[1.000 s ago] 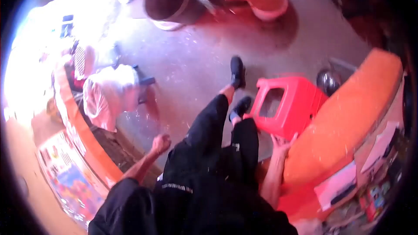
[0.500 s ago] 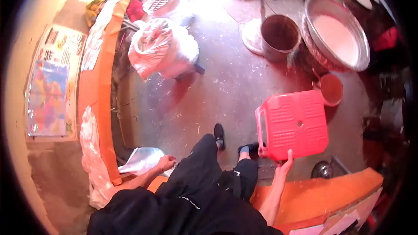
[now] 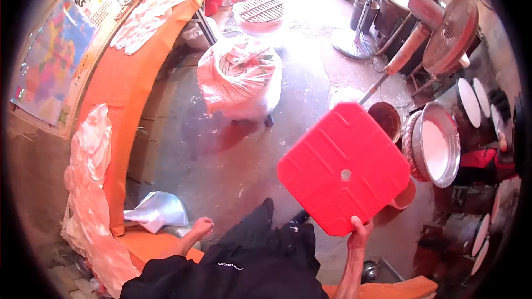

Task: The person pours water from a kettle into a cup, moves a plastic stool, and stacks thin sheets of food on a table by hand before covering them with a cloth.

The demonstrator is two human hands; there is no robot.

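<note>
A red plastic folding stool (image 3: 327,155) hangs in front of me, tilted, its flat face with a small central hole turned up at the camera. My right hand (image 3: 359,231) grips its near edge, thumb on top and the other fingers hidden behind it. My left hand (image 3: 203,227) is held by my left thigh with its fingers curled in, and nothing shows in it. Nearest to that hand, but apart from it, lies a crumpled silvery sheet (image 3: 160,212) at the end of the orange-covered bench.
A large sack (image 3: 241,77) sits on a low support ahead, with a slatted round rack (image 3: 261,10) behind it. To the right stand a fan (image 3: 451,32), a metal basin of white stuff (image 3: 438,144) and a brown bucket (image 3: 386,119). Pale flat sheets cover the orange bench (image 3: 119,97) at left.
My right hand has raised the folding stool and turned it, so it looks larger and stands diagonal. My view has tilted up, showing more of the room. My left hand is more curled.
</note>
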